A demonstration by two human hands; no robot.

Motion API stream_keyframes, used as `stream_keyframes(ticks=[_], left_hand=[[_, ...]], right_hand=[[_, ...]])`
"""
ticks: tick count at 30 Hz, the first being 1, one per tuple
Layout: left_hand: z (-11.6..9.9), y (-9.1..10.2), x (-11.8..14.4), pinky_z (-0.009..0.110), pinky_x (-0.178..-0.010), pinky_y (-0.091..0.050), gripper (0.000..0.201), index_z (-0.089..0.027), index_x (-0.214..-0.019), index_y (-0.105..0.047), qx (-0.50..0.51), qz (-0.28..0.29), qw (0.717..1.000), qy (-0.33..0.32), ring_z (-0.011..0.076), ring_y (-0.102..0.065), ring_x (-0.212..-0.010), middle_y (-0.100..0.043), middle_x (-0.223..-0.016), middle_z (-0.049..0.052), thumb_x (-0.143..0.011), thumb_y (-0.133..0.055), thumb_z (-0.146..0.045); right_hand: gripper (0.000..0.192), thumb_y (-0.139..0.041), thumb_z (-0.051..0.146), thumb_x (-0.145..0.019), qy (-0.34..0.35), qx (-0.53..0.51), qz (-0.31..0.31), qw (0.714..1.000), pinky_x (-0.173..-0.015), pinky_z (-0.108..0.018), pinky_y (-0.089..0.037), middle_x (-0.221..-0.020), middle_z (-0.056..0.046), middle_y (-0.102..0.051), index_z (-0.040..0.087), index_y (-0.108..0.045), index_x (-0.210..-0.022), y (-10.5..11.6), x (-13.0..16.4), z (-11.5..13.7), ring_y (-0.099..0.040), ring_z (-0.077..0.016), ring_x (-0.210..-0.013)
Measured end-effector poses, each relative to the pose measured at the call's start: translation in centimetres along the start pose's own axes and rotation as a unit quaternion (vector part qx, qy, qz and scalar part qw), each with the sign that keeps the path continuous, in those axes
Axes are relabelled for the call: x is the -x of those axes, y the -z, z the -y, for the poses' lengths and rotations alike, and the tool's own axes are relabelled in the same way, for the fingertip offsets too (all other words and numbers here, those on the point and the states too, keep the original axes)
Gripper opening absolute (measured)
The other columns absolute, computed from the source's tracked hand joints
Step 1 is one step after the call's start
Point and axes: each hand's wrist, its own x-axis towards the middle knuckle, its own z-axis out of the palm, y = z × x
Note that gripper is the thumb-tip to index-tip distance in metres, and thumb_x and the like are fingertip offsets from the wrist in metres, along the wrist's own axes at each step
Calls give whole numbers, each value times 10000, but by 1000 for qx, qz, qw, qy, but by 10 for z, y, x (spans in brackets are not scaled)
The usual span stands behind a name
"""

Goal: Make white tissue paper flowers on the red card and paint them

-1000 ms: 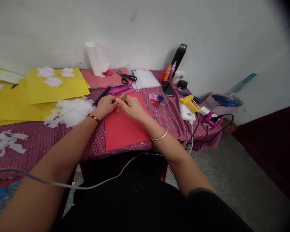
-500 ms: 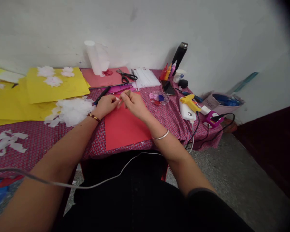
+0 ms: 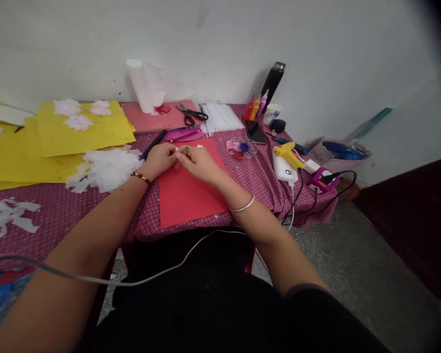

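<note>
Both hands meet over the red sheet: my left hand and right hand pinch one small white scrap, fingers curled; white cuttings just left.

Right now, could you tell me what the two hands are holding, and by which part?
The left hand and right hand pinch a small white piece between their fingertips over the red paper; which part cannot be told.

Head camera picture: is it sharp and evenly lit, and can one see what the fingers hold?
Head view: soft even light, dark vignette at the right corners, wide-angle bending at edges; left hand and right hand meet over the red paper sheet, the small item between them too blurred to identify.
</note>
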Motion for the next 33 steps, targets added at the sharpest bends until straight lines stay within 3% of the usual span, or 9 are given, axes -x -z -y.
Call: stream_keyframes(ticks=[7, 9, 15, 22, 29, 33], left_hand=[[2, -5, -1, 300, -533, -292, 397, -190, -661, -603, -20, -46, 999, -4, 177, -517, -577, -638, -645, 55, -902, -417, -444], [3, -5, -1, 301, -540, -302, 386, -195, -661, -608, -20, -45, 999, -2, 182, -526, -585, -646, -652, 57, -896, -418, -435], [3, -3, -1, 308, -600, -351, 247, -200, -638, -599, -23, -25, 999, 2, 204, -554, -646, -675, -701, 84, -815, -484, -329], [4, -5, -2, 303, -535, -295, 400, -203, -652, -596, -19, -39, 999, 0, 181, -508, -566, -632, -635, 55, -896, -412, -461], [0, -1, -1, 310, -563, -335, 385, -212, -544, -532, -14, -30, 999, 14, 190, -542, -581, -611, -584, 47, -860, -455, -418], [-5, 3, 2, 303, -582, -357, 414, -216, -517, -506, 0, -18, 1000, 17, 188, -552, -580, -592, -540, 39, -873, -442, -418]], right_hand=[[352, -353, 380, -1020, 6, -64, -120, 991, -647, -228, -400, -702, -2, -610, 152, -598, -910, 1, -1, -4, -571, -115, -690], [342, -359, 371, -1018, 5, -65, -111, 992, -644, -230, -398, -701, -1, -613, 151, -596, -907, 1, -1, -6, -565, -115, -679], [246, -478, 288, -972, 13, -1, 19, 1000, -694, -257, -394, -733, -19, -635, 147, -618, -826, -3, 1, 0, -561, -129, -697], [338, -359, 374, -1019, 4, -67, -112, 991, -668, -230, -408, -733, -7, -623, 150, -596, -931, 1, -1, -4, -575, -116, -715], [286, -392, 334, -1005, 3, -27, -63, 998, -682, -241, -395, -759, -11, -615, 161, -594, -900, 4, 0, 2, -577, -127, -737], [298, -369, 327, -1014, 10, -26, -67, 997, -676, -239, -391, -757, -10, -609, 162, -588, -898, 3, 1, 2, -568, -122, -723]])
